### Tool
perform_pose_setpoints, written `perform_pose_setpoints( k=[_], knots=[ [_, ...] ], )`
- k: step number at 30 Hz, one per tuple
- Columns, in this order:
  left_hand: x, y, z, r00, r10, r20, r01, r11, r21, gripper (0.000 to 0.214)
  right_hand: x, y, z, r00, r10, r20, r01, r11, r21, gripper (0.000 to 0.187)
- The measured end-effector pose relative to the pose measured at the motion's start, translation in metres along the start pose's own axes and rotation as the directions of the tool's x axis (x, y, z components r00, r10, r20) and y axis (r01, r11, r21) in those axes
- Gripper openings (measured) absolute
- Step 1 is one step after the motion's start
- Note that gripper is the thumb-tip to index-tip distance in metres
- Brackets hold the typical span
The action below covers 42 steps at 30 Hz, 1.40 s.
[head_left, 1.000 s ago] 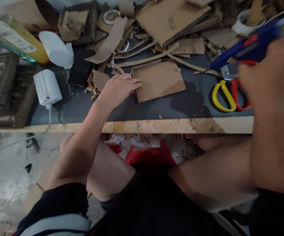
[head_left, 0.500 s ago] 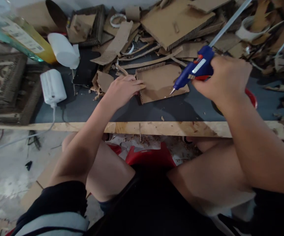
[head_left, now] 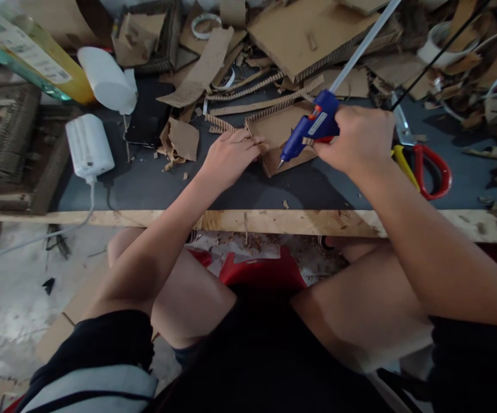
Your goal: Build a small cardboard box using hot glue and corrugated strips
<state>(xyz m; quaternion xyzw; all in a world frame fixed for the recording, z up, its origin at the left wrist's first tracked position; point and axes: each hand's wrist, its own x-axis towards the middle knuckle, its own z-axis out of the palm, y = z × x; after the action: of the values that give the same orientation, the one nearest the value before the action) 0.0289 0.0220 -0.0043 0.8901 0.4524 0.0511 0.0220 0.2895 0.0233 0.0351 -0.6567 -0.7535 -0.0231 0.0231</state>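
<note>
My right hand point(head_left: 362, 137) is wrapped round a blue hot glue gun point(head_left: 312, 126) with a long glue stick standing out of its back. The nozzle points down at the near left corner of a shallow cardboard tray point(head_left: 289, 123) with low corrugated walls on its left and far sides. At that tray's left wall, my left hand point(head_left: 233, 155) grips the cardboard, its fingertips over the edge. Corrugated cardboard strips point(head_left: 248, 108) lie just behind the tray.
Scissors with red and yellow handles point(head_left: 431, 172) lie right of my right forearm. On the left are a white adapter point(head_left: 89, 146) with a cable, a black phone-like slab point(head_left: 147, 117) and a bottle of yellow liquid point(head_left: 42, 54). Cardboard scraps point(head_left: 312, 34) pile up along the back.
The glue gun has moved left along the tray's near edge to its left corner. My left hand and the tray have shifted slightly right, and the scissors now show more.
</note>
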Motion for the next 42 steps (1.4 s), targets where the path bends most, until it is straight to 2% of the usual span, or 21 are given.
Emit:
perform_pose_setpoints(
  k=[8, 16, 20, 23, 28, 32, 36, 42],
  knots=[
    [0.001, -0.003, 0.005, 1.0, 0.017, 0.001, -0.017, 1.0, 0.014, 0.051, 0.0, -0.002, 0.003, 0.999, -0.039, 0.011, 0.039, 0.999, -0.021, 0.033],
    [0.001, -0.003, 0.005, 1.0, 0.02, -0.012, -0.02, 1.0, 0.024, 0.05, -0.001, -0.004, -0.002, 0.995, -0.093, 0.044, 0.095, 0.995, -0.037, 0.036],
    [0.002, -0.004, 0.005, 1.0, 0.009, 0.009, -0.009, 1.0, 0.008, 0.051, 0.0, -0.003, 0.0, 0.996, -0.089, 0.008, 0.089, 0.994, -0.064, 0.037],
    [0.002, -0.005, 0.006, 1.0, -0.002, 0.001, 0.002, 1.0, -0.014, 0.05, 0.0, -0.002, -0.002, 0.997, -0.078, 0.024, 0.08, 0.993, -0.082, 0.042],
    [0.002, -0.014, 0.009, 0.999, 0.038, -0.02, -0.038, 0.999, -0.022, 0.047, -0.001, 0.001, -0.004, 0.995, -0.09, 0.046, 0.094, 0.992, -0.083, 0.043],
    [0.0, -0.023, 0.01, 0.999, 0.05, -0.006, -0.05, 0.999, 0.01, 0.044, 0.0, 0.004, 0.0, 0.997, -0.074, 0.012, 0.075, 0.996, -0.045, 0.041],
    [-0.001, -0.023, 0.007, 0.998, 0.067, -0.018, -0.066, 0.997, 0.043, 0.042, 0.001, 0.004, 0.002, 0.997, -0.083, 0.006, 0.083, 0.996, -0.039, 0.038],
    [0.001, -0.015, -0.006, 0.994, 0.055, 0.097, -0.064, 0.994, 0.085, 0.045, 0.005, 0.017, 0.012, 0.986, -0.153, -0.065, 0.153, 0.988, -0.011, 0.034]
  ],
)
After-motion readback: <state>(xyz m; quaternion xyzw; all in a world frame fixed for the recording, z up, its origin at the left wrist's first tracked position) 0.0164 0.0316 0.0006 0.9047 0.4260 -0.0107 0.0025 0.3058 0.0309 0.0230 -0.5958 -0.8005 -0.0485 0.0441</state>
